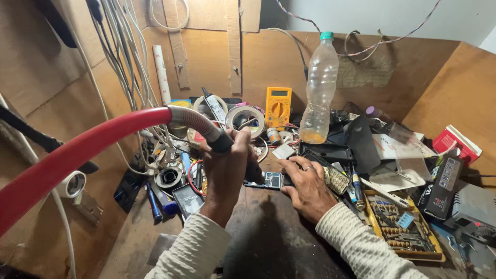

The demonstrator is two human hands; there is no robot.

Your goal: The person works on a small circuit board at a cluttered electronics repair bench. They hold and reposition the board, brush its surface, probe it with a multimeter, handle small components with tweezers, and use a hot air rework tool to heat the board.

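My left hand [227, 173] is closed around the black handle of a hot-air tool [223, 140], whose red hose [77, 150] arcs off to the left. The tool's tip points down at a small phone circuit board [269, 180] lying on the dark wooden bench. My right hand [305, 186], with a ring on one finger, rests flat on the bench and presses its fingertips on the board's right end. Both arms wear cream knitted sleeves.
A clear plastic bottle [319, 90] and a yellow multimeter [278, 106] stand at the back. Tape rolls [247, 119], cables and small parts crowd the left. A tray of screwdriver bits [400, 227], a black box [442, 186] and a red box [457, 144] sit right.
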